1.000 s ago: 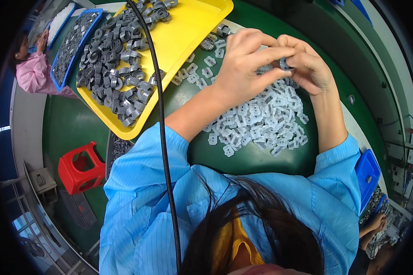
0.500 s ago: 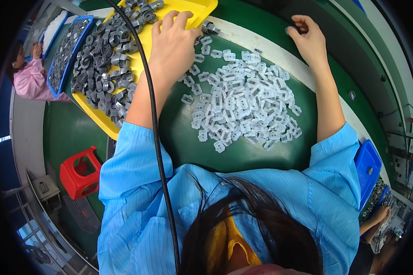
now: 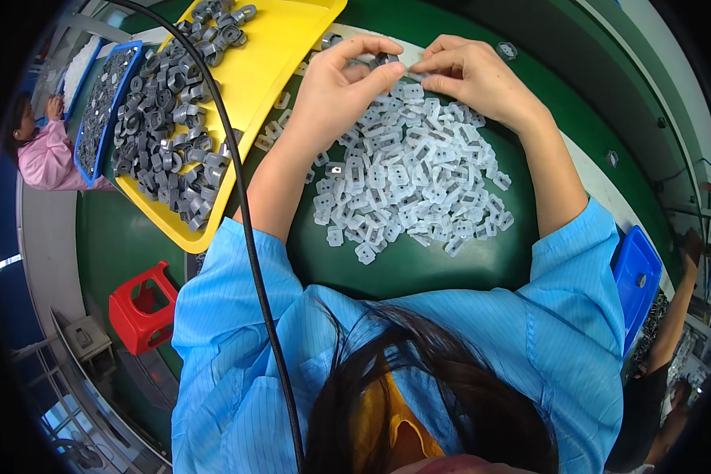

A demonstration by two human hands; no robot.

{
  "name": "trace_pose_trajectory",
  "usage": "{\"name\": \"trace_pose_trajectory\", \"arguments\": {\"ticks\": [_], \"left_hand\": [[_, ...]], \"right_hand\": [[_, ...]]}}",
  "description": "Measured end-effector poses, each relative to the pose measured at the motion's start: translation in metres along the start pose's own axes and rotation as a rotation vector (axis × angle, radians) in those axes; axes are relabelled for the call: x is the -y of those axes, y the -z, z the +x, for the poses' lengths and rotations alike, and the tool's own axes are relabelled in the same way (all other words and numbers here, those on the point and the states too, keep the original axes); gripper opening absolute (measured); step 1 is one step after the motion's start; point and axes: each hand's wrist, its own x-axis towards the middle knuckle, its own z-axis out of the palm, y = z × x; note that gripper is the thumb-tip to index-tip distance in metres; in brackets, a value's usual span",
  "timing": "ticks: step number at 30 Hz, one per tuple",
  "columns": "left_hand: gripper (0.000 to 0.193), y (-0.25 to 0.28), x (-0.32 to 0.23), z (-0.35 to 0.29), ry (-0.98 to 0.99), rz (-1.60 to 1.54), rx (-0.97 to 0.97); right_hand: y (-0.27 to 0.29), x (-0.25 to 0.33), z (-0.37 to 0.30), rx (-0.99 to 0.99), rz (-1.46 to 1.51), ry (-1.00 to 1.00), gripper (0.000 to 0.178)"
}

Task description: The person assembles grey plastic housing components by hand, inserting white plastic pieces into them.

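Note:
My left hand [image 3: 341, 91] pinches a dark grey ring-shaped plastic part [image 3: 385, 59] between thumb and fingers, above the far edge of the pile. Close to its right, my right hand [image 3: 478, 83] has thumb and fingers drawn together; whatever they hold is too small to make out. Below both hands spreads a heap of translucent white plastic pieces with small holes [image 3: 419, 178] on the green tabletop [image 3: 442, 272]. To the left is a yellow tray [image 3: 272, 67], with many grey ring-shaped parts [image 3: 162, 126] along its left side. Another grey part [image 3: 332, 39] lies behind my left hand.
A black cable [image 3: 245, 205] crosses the view at left. Beyond the yellow tray are a blue tray of small parts [image 3: 107, 107] and a person in pink [image 3: 51, 158]. A red stool [image 3: 142, 308] stands lower left. At right are a blue tray [image 3: 636, 284] and another person's arm [image 3: 675, 316].
My left hand has moved from the yellow tray to the right, now with a grey ring part. My right hand has come left toward it, fingers closing. The other person's arm at right has risen.

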Motion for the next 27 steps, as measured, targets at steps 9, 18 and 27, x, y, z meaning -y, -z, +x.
{"name": "trace_pose_trajectory", "arguments": {"ticks": [9, 18, 27], "left_hand": [[0.04, -0.004, -0.002, -0.005, -0.348, 0.593, -0.147], [0.039, -0.007, 0.002, -0.008, -0.428, 0.597, -0.061], [0.043, -0.02, -0.001, -0.01, -0.591, 0.613, -0.143]], "right_hand": [[-0.005, 0.048, 0.002, -0.186, 0.718, -0.232, 0.011], [-0.001, 0.057, 0.001, -0.144, 0.035, -0.224, 0.017], [-0.006, 0.049, 0.0, -0.139, 0.674, -0.299, 0.021]]}}
